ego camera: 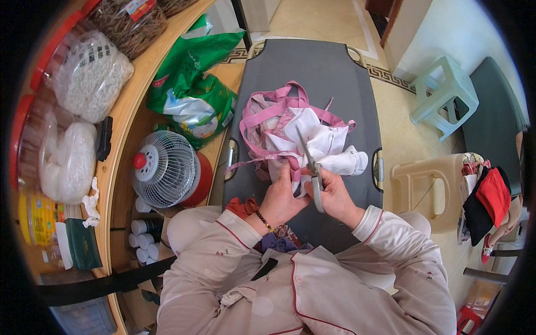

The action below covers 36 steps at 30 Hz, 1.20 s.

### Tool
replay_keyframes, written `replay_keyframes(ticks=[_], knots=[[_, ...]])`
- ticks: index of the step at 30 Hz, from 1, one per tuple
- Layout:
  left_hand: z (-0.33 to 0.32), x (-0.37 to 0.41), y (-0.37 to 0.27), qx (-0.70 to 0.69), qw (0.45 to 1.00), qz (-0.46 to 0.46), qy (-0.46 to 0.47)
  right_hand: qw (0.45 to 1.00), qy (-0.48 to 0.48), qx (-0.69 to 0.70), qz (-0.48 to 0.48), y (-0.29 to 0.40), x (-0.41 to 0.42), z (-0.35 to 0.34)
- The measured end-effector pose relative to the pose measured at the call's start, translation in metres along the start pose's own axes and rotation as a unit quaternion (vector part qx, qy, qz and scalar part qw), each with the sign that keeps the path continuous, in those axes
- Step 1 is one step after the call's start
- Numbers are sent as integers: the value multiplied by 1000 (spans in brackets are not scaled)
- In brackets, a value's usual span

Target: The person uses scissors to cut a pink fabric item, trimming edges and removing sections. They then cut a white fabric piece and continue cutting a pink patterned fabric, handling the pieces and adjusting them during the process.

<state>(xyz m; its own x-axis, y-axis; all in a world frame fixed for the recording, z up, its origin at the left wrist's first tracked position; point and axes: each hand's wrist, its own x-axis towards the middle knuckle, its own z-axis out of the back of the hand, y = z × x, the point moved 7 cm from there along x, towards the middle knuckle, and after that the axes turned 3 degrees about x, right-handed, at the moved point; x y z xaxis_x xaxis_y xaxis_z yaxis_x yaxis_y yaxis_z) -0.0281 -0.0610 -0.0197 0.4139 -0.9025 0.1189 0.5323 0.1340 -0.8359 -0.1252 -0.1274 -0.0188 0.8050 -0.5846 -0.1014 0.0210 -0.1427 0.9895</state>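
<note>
White fabric with pink straps (268,115) lies bunched on the grey cot (314,63) before me. My left hand (278,205) grips a pink strap (295,167) and a fold of the fabric near the bundle's lower edge. In my right hand (333,194) is a pair of metal scissors (315,176), its blades pointing away from me over the white cloth. The two hands are close together, and the fingers partly hide the cloth between them. Red cloth (242,207) and purple cloth (278,243) lie near my lap.
At left, a wire-caged fan (165,167) and a green plastic bag (197,100) stand by a wooden shelf (121,121) holding jars. To the right are a pale green stool (454,90) and a beige stool (418,171) with folded cloths (494,197). A person's leg (502,226) shows at far right.
</note>
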Motion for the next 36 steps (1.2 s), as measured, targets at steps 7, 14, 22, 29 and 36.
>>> replay_keyframes(ticks=[7,14,22,29,36], knots=[[17,23,26,65,994,-75,38,993,-37,-90,68,15,6,16],[82,135,-45,-25,998,-56,18,975,-196,52,94,62,-6,71],[163,260,-166,-5,932,-211,-295,963,-241,49,106,74,-7,102],[105,296,-32,165,967,-102,-163,966,-238,40,88,66,-6,112],[-46,154,151,177,970,35,162,968,-242,36,53,56,4,108]])
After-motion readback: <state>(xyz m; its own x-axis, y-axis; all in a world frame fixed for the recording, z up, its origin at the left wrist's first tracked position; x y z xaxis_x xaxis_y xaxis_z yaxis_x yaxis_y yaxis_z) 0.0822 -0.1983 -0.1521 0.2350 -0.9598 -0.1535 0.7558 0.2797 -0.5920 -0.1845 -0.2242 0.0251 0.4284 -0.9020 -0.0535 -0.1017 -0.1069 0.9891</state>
